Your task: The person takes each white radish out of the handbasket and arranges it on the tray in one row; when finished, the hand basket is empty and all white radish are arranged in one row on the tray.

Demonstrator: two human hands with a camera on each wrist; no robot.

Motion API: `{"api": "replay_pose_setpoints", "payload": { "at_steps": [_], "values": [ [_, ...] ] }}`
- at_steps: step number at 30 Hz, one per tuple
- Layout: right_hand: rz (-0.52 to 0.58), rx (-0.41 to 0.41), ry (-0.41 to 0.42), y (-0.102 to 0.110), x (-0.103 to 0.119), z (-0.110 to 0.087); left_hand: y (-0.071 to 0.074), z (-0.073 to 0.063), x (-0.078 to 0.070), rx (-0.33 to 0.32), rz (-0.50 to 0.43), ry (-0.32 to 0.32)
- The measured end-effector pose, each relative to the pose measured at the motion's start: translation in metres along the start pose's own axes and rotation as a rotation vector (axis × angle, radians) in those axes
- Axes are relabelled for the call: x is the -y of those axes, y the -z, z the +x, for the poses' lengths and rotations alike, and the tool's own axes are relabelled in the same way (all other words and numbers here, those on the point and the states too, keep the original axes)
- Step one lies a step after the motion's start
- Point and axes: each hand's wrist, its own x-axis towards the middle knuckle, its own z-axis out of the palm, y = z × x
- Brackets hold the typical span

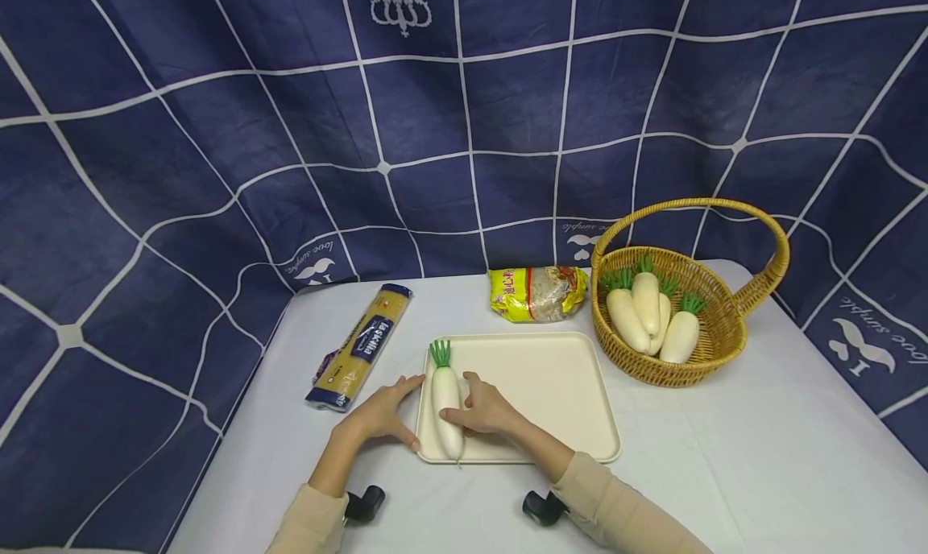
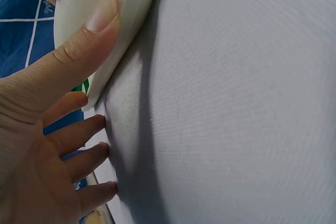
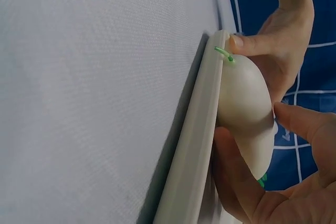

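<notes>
A white radish [image 1: 445, 389] with short green leaves lies lengthwise along the left side of a cream tray [image 1: 544, 393]. My right hand [image 1: 489, 409] holds the radish from its right side, thumb against its upper surface and fingers low beside it, as the right wrist view shows. At the tray's left edge is my left hand [image 1: 387, 413], thumb and fingers spread apart. In the left wrist view its thumb [image 2: 89, 38] lies over the tray's rim, while the other fingers reach down by the white cloth. Nothing is held in the left hand.
Left of the tray lies a long pack of pasta [image 1: 362, 345], with something purple partly hidden under it. Behind the tray sits a yellow food bag [image 1: 538, 294]. A wicker basket [image 1: 725, 328] with a tall handle stands at the right, holding several white radishes [image 1: 647, 303].
</notes>
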Motion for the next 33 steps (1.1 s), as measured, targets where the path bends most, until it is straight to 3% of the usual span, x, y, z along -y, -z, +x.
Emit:
{"api": "replay_pose_setpoints", "payload": {
  "at_steps": [7,13,18,26,33],
  "values": [
    [-0.028,-0.029,0.008,0.007,0.0,-0.002,-0.001,0.001,0.001,0.003,-0.01,-0.01],
    [-0.073,-0.056,-0.01,0.029,-0.003,-0.005,-0.002,0.0,0.0,0.001,-0.01,-0.004],
    [-0.111,-0.072,-0.026,0.066,-0.006,-0.014,-0.002,-0.001,0.0,-0.004,-0.016,-0.013],
    [-0.201,-0.021,0.04,0.137,-0.01,-0.035,-0.001,-0.001,0.002,-0.002,-0.009,-0.01],
    [-0.178,-0.076,0.072,0.195,-0.01,-0.053,0.001,-0.001,0.002,-0.006,-0.011,-0.015]
  ]
}}
